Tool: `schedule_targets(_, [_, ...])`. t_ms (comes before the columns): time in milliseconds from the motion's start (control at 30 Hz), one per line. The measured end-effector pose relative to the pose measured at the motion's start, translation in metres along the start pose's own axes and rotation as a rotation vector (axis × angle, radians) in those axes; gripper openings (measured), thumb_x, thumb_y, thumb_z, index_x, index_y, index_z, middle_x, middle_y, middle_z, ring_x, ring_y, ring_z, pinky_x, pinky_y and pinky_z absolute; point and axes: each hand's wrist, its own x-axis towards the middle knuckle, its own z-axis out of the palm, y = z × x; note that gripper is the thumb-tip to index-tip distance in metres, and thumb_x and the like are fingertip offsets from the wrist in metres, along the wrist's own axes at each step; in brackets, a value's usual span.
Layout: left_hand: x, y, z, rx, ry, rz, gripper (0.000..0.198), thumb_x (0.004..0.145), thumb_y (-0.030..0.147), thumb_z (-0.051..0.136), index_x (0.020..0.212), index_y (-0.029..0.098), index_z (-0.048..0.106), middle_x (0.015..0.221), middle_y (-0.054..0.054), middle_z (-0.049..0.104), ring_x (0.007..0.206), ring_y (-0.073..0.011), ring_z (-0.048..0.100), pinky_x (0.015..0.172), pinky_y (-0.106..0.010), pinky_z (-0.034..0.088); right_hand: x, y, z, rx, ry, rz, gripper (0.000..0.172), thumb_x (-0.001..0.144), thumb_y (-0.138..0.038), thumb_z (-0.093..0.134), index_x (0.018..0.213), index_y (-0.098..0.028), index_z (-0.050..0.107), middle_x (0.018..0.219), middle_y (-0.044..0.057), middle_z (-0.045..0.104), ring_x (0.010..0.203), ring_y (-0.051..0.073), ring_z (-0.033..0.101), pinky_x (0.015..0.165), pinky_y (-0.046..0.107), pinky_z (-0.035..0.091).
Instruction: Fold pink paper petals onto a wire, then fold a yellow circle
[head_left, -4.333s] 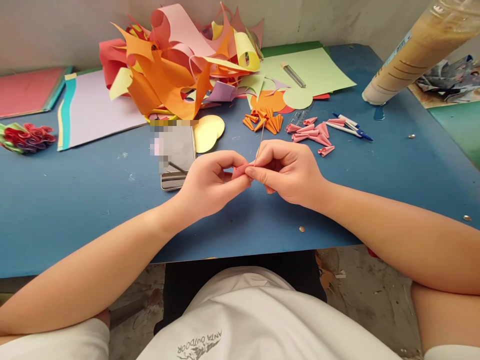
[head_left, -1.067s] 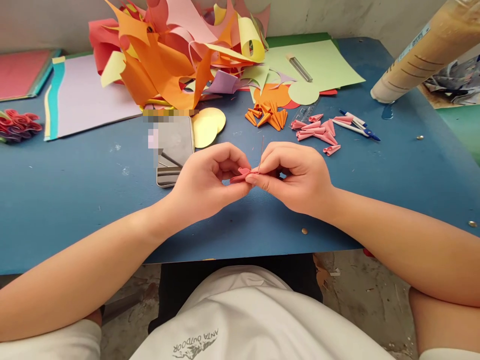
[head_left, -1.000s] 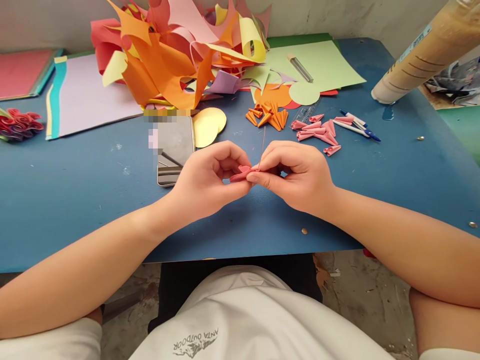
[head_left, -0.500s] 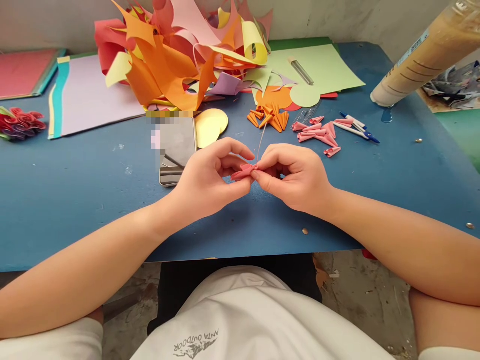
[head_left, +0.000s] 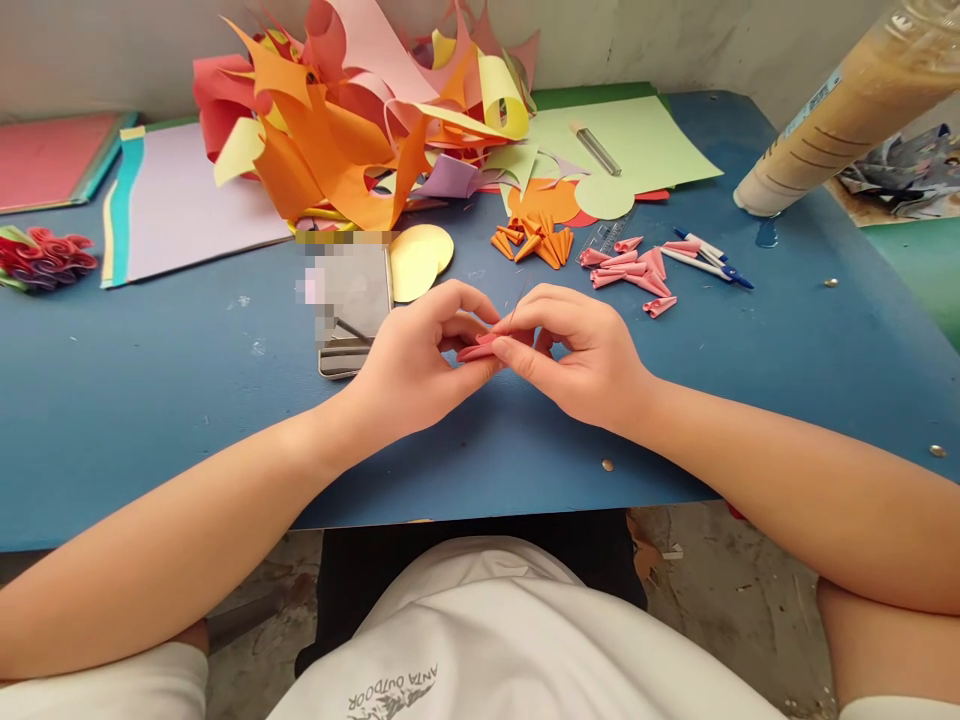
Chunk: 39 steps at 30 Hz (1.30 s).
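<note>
Pink paper, rolled and pinched into a small piece [head_left: 478,348], sits between the two hands, raised over the near part of the blue worktop [head_left: 225,440]. The left hand [head_left: 427,355] grips its left end between thumb and fingers; the right hand [head_left: 574,340] pinches the other end, thumb against forefinger. A thin strand [head_left: 517,304] rises beside the right forefinger; whether it is thread or wire is too fine to tell.

The piece looks very light, stiff enough to keep its roll yet easily creased, and likely not slippery. A gentle hold at the overlapped edge seems best, since a hard squeeze would probably flatten the curl.

Past the right hand lie loose pink cones [head_left: 621,268], with two pens [head_left: 709,258] to their right and a clear ruler [head_left: 604,236] partly beneath them. Orange cones [head_left: 534,241] sit beyond the fingertips. Close by the left hand, a phone [head_left: 360,290] lies flat next to yellow discs [head_left: 412,262], and it crowds that side most. Farther back, a tangled heap of paper scraps [head_left: 322,150] spreads over a lilac sheet [head_left: 195,205].
</note>
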Motion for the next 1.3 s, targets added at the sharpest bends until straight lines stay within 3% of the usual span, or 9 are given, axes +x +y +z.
schedule_targets(100, [-0.001, 0.002, 0.000, -0.009, -0.042, 0.000, 0.032, 0.081, 0.025, 0.081, 0.105, 0.024, 0.060, 0.082, 0.000, 0.078, 0.073, -0.0164, 0.074, 0.068, -0.028, 0.059, 0.001, -0.004, -0.001, 0.013, 0.056, -0.067, 0.022, 0.103, -0.030, 0.067, 0.085, -0.020, 0.075, 0.083, 0.004, 0.070, 0.075, 0.015, 0.063, 0.066, 0.029, 0.051])
schedule_targets(200, [-0.001, 0.002, -0.001, 0.029, -0.090, -0.007, 0.031, 0.084, 0.024, 0.079, 0.110, 0.024, 0.061, 0.081, 0.001, 0.076, 0.077, -0.0179, 0.076, 0.070, -0.029, 0.058, 0.005, -0.004, -0.007, 0.014, 0.230, -0.059, 0.027, 0.105, -0.039, 0.064, 0.086, -0.022, 0.073, 0.083, 0.005, 0.069, 0.078, 0.017, 0.065, 0.074, 0.034, 0.055])
schedule_targets(333, [0.002, -0.001, -0.004, 0.105, -0.153, 0.047, 0.015, 0.086, 0.028, 0.077, 0.090, 0.020, 0.065, 0.082, -0.001, 0.074, 0.076, -0.0162, 0.071, 0.073, -0.028, 0.058, 0.010, 0.008, -0.014, 0.047, 0.398, 0.066, 0.033, 0.106, -0.055, 0.057, 0.104, -0.025, 0.070, 0.090, 0.006, 0.070, 0.077, 0.017, 0.067, 0.065, 0.033, 0.056])
schedule_targets(533, [0.009, -0.006, -0.009, 0.193, -0.149, 0.093, 0.020, 0.083, 0.030, 0.080, 0.081, 0.019, 0.062, 0.070, 0.004, 0.059, 0.062, -0.0100, 0.047, 0.063, -0.025, 0.048, 0.007, 0.023, -0.009, 0.194, 0.117, 0.135, 0.040, 0.100, -0.033, 0.069, 0.138, -0.030, 0.054, 0.074, -0.005, 0.065, 0.067, 0.013, 0.064, 0.059, 0.026, 0.053])
schedule_targets(700, [0.011, -0.010, -0.010, -0.027, -0.086, -0.010, 0.025, 0.076, 0.034, 0.086, 0.086, 0.019, 0.068, 0.084, -0.001, 0.063, 0.071, -0.0134, 0.060, 0.064, -0.027, 0.054, 0.007, 0.016, -0.011, 0.182, -0.124, 0.169, 0.006, 0.091, -0.017, 0.068, 0.097, -0.018, 0.070, 0.077, -0.001, 0.068, 0.064, 0.011, 0.061, 0.057, 0.024, 0.050])
schedule_targets(900, [0.008, -0.012, -0.010, -0.129, 0.017, -0.037, 0.043, 0.074, 0.032, 0.090, 0.116, 0.025, 0.082, 0.086, -0.002, 0.067, 0.081, -0.0182, 0.068, 0.077, -0.034, 0.060, 0.010, 0.018, -0.011, 0.264, -0.033, 0.305, 0.029, 0.084, -0.036, 0.086, 0.100, -0.016, 0.071, 0.075, 0.000, 0.069, 0.060, 0.011, 0.061, 0.054, 0.024, 0.052])
schedule_targets(1033, [0.005, -0.008, -0.011, -0.072, -0.007, 0.032, 0.049, 0.077, 0.027, 0.087, 0.125, 0.032, 0.081, 0.077, 0.001, 0.064, 0.079, -0.0186, 0.064, 0.076, -0.035, 0.059, 0.010, 0.019, -0.010, 0.282, -0.144, 0.378, 0.042, 0.079, -0.051, 0.090, 0.092, -0.014, 0.074, 0.074, 0.003, 0.071, 0.057, 0.012, 0.061, 0.052, 0.026, 0.053])
schedule_targets(1167, [0.004, -0.005, -0.010, -0.132, -0.047, 0.087, 0.046, 0.083, 0.026, 0.082, 0.129, 0.029, 0.079, 0.084, -0.002, 0.070, 0.086, -0.0196, 0.068, 0.078, -0.035, 0.061, 0.009, 0.016, -0.010, 0.234, -0.144, 0.273, 0.039, 0.086, -0.054, 0.083, 0.093, -0.015, 0.076, 0.080, 0.004, 0.074, 0.062, 0.012, 0.062, 0.056, 0.026, 0.053])
schedule_targets(1300, [0.003, -0.006, -0.006, -0.194, -0.019, 0.021, 0.040, 0.083, 0.032, 0.086, 0.122, 0.024, 0.081, 0.104, -0.007, 0.078, 0.095, -0.0207, 0.075, 0.084, -0.034, 0.065, 0.008, 0.015, -0.009, 0.119, -0.109, 0.158, 0.030, 0.091, -0.046, 0.079, 0.091, -0.017, 0.076, 0.080, 0.004, 0.073, 0.068, 0.014, 0.063, 0.059, 0.025, 0.054])
